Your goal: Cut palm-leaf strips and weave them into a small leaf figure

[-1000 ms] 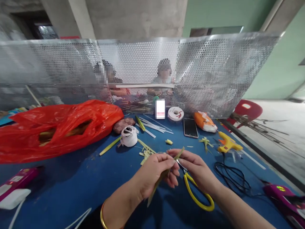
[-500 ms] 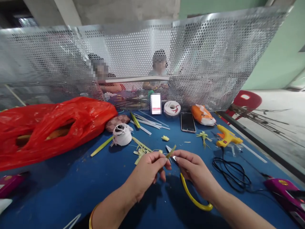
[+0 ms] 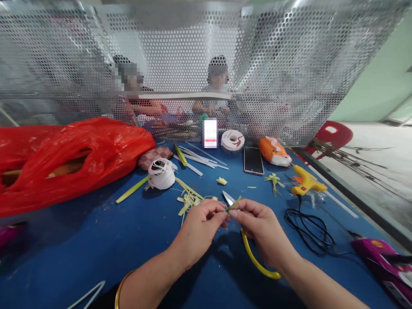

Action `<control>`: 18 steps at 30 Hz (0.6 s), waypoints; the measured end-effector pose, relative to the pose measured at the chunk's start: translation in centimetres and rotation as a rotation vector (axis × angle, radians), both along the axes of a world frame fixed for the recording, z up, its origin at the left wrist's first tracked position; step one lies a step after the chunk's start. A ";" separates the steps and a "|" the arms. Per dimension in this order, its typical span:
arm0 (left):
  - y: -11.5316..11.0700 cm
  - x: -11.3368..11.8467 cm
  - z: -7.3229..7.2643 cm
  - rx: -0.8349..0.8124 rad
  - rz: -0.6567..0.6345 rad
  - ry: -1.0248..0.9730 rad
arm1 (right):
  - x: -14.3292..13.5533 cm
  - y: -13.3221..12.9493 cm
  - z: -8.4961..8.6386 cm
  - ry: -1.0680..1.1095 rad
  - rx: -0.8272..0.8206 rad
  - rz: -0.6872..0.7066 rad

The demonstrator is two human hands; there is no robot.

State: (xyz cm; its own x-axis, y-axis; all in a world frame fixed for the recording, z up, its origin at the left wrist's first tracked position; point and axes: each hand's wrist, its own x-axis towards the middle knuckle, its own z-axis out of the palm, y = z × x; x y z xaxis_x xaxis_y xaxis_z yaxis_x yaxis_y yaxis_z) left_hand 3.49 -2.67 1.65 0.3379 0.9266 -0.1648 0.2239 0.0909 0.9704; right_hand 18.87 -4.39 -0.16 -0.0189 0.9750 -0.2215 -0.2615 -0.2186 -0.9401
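Two-handed fingertip pinch on green leaf strip [image 3: 237, 202], between left hand [image 3: 200, 227] and right hand [image 3: 264, 224], above blue table [image 3: 141, 240]. Likely light, pliable, easily split; best pinched flat, gently, clear of scissors [image 3: 254, 259] by right palm.

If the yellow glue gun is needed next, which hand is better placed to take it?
Probably the right hand: it is nearer the glue gun; the left hand would need to reach across.
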 end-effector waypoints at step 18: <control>0.1 0.1 -0.6 -0.194 -0.036 0.033 | -0.2 -0.2 0.3 -0.065 -0.017 -0.014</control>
State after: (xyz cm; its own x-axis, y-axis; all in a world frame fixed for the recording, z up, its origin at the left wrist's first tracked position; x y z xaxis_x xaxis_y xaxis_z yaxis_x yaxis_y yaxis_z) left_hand 3.63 -2.55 1.02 0.3623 0.8636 -0.3508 0.2615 0.2671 0.9275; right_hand 18.67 -4.57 0.16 0.0095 0.9710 -0.2388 -0.2030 -0.2319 -0.9513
